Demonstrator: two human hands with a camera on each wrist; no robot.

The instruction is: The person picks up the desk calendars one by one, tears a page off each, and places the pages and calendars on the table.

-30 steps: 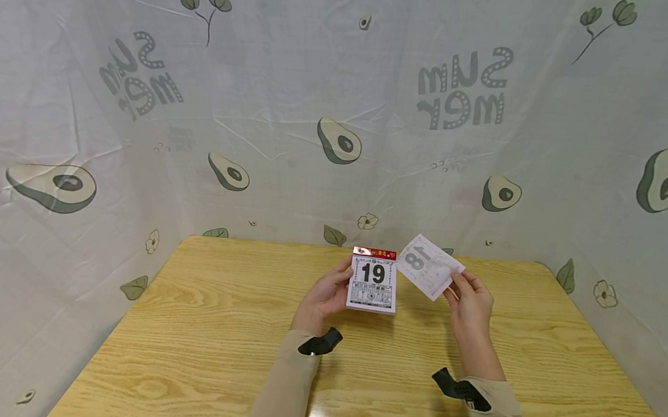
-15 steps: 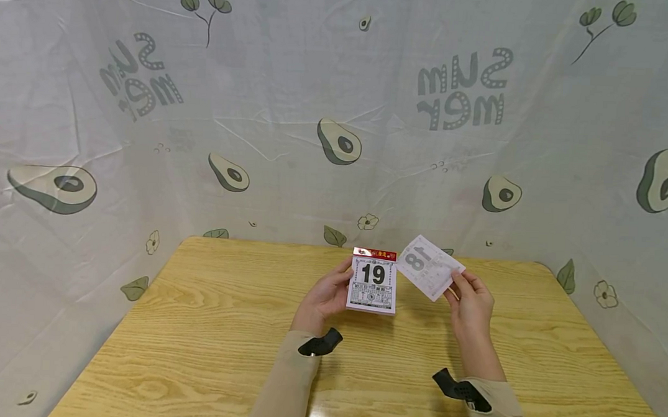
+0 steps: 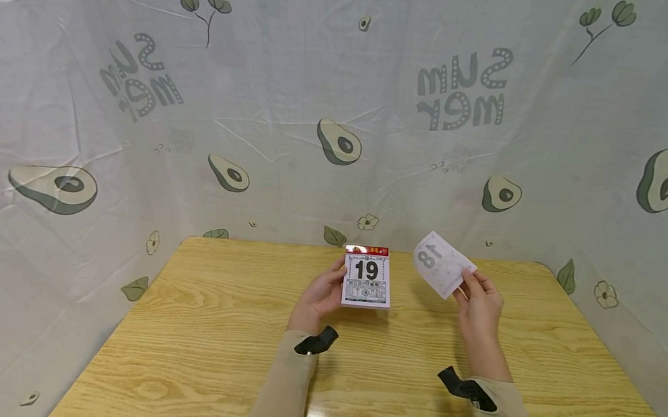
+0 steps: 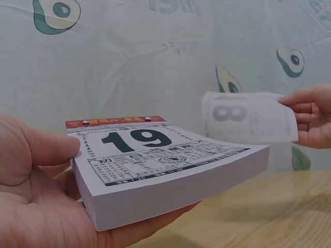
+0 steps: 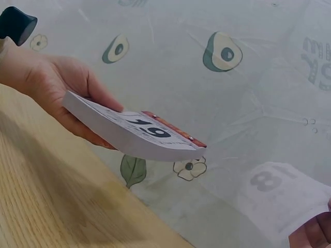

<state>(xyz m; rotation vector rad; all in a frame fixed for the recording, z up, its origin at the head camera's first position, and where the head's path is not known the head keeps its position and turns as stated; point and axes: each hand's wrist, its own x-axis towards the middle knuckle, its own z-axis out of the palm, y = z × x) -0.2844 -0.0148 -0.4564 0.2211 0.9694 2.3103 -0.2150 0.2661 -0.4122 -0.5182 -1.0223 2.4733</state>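
Note:
A thick tear-off calendar (image 3: 366, 291) with a red top strip shows a black 19. My left hand (image 3: 318, 297) grips its left side, thumb on the front edge and fingers underneath, as the left wrist view shows. A loose calendar page (image 3: 442, 269) is off to the right, slightly bent, with a faint reversed 18 showing through. The thumb and fingers of my right hand (image 3: 482, 307) pinch that page at its lower right edge. In the right wrist view the page (image 5: 274, 196) is apart from the calendar (image 5: 139, 139), and only part of the right hand (image 5: 313, 232) shows.
Both hands are above a wooden table (image 3: 194, 327). A pale curtain (image 3: 295, 64) with avocado and flower prints hangs behind the table and along both sides. Black straps (image 3: 317, 341) circle the wrists over beige sleeves.
The calendar and my left hand have shifted slightly left. My right hand has moved the loose page a little right, widening the gap between them; the page now curls more at its left.

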